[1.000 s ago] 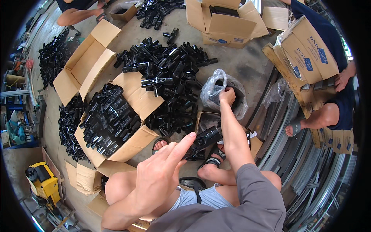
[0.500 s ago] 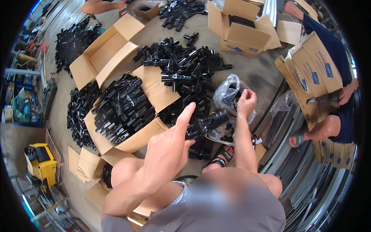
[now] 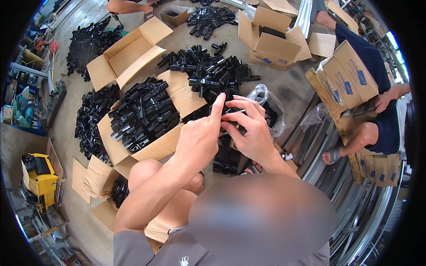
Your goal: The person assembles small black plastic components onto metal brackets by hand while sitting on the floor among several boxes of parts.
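Note:
My left hand point(image 3: 197, 139) is closed, its index finger pointing up and away from me. It grips a black tubular pipe fitting point(image 3: 241, 129), now mostly hidden behind both hands. Close against it, my right hand point(image 3: 250, 131) curls its fingers and thumb at the fitting's far end. Whatever lies between those fingertips is hidden. Just beyond my right hand stands a clear plastic bag point(image 3: 278, 113) with dark small parts inside. Below the hands, more black fittings point(image 3: 225, 162) lie near my foot.
An open carton point(image 3: 146, 153) full of black fittings stands at left. Loose fittings point(image 3: 213, 66) are heaped ahead. Farther off are an empty carton point(image 3: 122, 62) and another open carton point(image 3: 277, 48). Metal profiles point(image 3: 319, 150) run along the right, near a co-worker's hand point(image 3: 384, 102) by a box.
My right hand has moved left from the plastic bag to the fitting in my left hand. The fitting, plainly visible before, is now mostly covered.

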Tool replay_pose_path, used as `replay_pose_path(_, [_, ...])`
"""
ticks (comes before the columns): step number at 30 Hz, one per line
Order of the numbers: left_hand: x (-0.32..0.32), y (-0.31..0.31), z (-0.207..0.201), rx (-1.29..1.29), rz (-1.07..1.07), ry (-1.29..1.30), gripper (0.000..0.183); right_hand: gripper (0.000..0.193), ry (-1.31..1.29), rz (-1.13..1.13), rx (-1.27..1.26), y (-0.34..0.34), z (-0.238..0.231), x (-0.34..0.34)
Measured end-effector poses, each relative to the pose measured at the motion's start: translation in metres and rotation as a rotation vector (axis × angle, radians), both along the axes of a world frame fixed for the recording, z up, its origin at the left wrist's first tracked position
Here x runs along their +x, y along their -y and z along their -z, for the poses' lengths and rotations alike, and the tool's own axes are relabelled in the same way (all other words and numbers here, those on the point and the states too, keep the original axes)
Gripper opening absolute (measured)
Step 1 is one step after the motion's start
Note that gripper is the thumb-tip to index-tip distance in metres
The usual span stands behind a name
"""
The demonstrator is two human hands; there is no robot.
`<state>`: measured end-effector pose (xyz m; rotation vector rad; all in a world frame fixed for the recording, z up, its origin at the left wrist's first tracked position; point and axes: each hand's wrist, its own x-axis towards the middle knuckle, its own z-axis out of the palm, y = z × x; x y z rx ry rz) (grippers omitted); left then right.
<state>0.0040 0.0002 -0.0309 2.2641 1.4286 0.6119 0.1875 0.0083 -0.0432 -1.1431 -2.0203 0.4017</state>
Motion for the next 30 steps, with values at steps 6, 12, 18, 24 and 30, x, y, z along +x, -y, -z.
replay_pose_path(6, [-0.004, 0.012, -0.002, 0.009, 0.002, 0.008, 0.088, 0.014, 0.083, 0.039, 0.050, 0.015, -0.002, -0.007])
replay_pose_path(12, [-0.006, 0.016, -0.002, 0.066, -0.012, 0.056, 0.069, 0.022, 0.110, 0.088, 0.119, 0.023, -0.008, -0.008])
replay_pose_path(18, [-0.012, 0.013, -0.014, -0.064, -0.057, 0.286, 0.045, 0.033, -0.756, 0.393, -0.172, 0.035, 0.025, -0.007])
replay_pose_path(24, [-0.012, 0.012, -0.031, -0.255, -0.048, 0.413, 0.043, 0.034, -1.354, -0.094, -0.732, 0.045, 0.037, -0.012])
replay_pose_path(30, [-0.012, 0.013, -0.029, -0.259, -0.004, 0.467, 0.052, 0.034, -1.210, -0.131, -0.677, 0.041, 0.040, -0.003])
